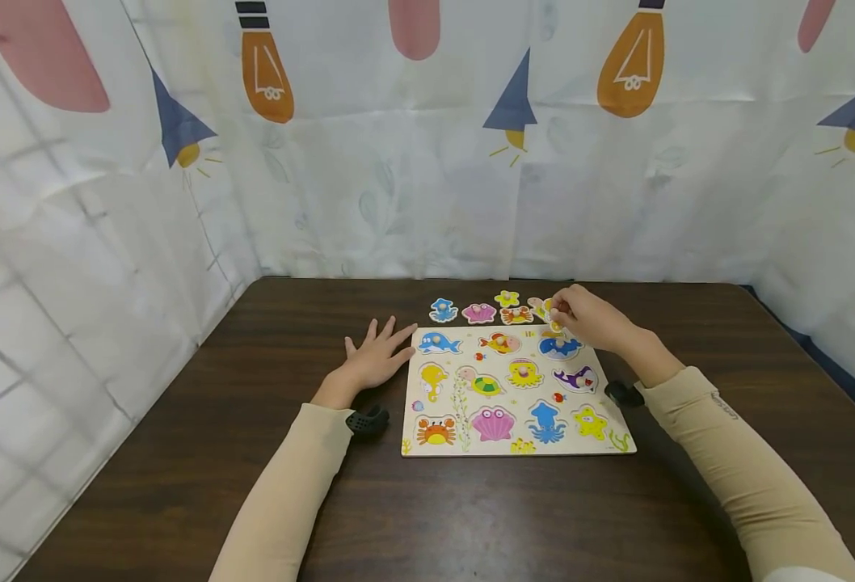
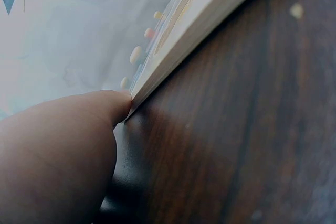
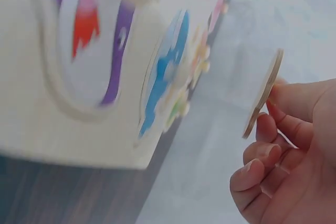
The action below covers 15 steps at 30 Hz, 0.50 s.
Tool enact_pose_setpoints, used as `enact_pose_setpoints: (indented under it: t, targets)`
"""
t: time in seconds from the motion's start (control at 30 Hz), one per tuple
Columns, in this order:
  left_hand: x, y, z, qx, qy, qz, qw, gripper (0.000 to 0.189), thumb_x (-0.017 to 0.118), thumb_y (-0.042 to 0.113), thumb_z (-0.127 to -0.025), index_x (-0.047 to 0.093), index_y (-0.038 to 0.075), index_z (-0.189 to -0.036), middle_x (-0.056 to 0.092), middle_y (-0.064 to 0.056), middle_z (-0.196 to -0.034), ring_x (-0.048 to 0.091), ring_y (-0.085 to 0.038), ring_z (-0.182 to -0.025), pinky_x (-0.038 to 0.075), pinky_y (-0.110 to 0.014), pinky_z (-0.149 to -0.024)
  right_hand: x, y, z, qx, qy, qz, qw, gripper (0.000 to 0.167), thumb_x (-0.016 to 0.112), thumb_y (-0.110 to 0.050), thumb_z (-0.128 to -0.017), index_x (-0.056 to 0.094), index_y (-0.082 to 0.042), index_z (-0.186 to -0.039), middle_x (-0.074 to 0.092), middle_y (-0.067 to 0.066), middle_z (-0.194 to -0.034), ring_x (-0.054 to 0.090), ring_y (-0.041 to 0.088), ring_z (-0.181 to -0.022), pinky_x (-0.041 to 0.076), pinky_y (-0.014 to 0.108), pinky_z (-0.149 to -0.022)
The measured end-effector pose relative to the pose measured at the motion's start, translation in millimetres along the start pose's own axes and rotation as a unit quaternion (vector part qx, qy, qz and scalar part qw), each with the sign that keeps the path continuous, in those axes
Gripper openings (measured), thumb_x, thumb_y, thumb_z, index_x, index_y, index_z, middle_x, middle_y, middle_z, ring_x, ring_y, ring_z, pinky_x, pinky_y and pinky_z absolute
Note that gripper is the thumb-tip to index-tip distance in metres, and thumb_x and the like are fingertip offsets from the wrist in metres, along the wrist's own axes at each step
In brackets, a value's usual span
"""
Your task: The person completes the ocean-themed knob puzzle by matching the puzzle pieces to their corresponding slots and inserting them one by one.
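Note:
My right hand (image 1: 583, 315) pinches a thin yellow wooden puzzle piece (image 3: 264, 94) between thumb and index finger, above the board's far right corner. In the right wrist view the piece is edge-on, so its picture is hidden. My left hand (image 1: 376, 354) lies with spread fingers at the upper left of the puzzle board (image 1: 518, 449), its fingertips at the board's edge. In the left wrist view the thumb (image 2: 118, 103) meets the board's corner. Knobbed pieces on the board include a dolphin (image 1: 439, 343), a fish (image 1: 500, 343), a blue whale (image 1: 560, 348), an octopus (image 1: 525, 373) and a purple whale (image 1: 576, 378).
Behind the board lie a blue squid piece (image 1: 443, 310), a pink shell piece (image 1: 479, 314), a yellow star piece (image 1: 507, 298), a crab piece (image 1: 516, 315) and a partly covered turtle piece (image 1: 539, 307). A patterned curtain (image 1: 398, 162) hangs behind the dark wooden table (image 1: 369, 517).

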State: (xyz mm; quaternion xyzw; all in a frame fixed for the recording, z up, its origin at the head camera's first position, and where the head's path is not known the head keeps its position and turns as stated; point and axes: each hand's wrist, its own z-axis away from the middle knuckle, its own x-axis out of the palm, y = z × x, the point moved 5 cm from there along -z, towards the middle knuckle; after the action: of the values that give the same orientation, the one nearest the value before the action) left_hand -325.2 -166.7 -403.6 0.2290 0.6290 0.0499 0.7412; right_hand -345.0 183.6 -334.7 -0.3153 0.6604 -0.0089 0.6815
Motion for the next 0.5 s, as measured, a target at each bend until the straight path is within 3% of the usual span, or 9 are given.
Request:
enact_pose_setpoints:
  t: [0.27,0.5]
  targets:
    - [1.3,-0.2,0.9,0.004,0.001,0.0,1.0,0.061,0.042,0.048,-0.109,0.027,0.027,-0.165,0.006,-0.015,-0.171,-0.005,-0.045,-0.154,-0.009,-0.079,-0.109,16.9,-25.5,-2.0,-0.026,-0.012,0.01,0.9996,0.011,0.059,-0.011,-0.106,0.058,0.0,-0.106,0.048,0.013,-0.1,0.051,0.025,-0.086,0.046,0.036,-0.073]
    - [1.1,0.7,0.4,0.005,0.003,0.001,1.0,0.061,0.041,0.048,-0.109,0.027,0.026,-0.165,0.007,-0.016,-0.171,-0.005,-0.045,-0.154,-0.009,-0.079,-0.108,27.7,-48.1,-2.5,-0.04,-0.022,0.002,0.9989,0.014,0.063,-0.013,-0.104,0.06,-0.001,-0.11,0.052,0.01,-0.101,0.053,0.024,-0.088,0.049,0.034,-0.075]
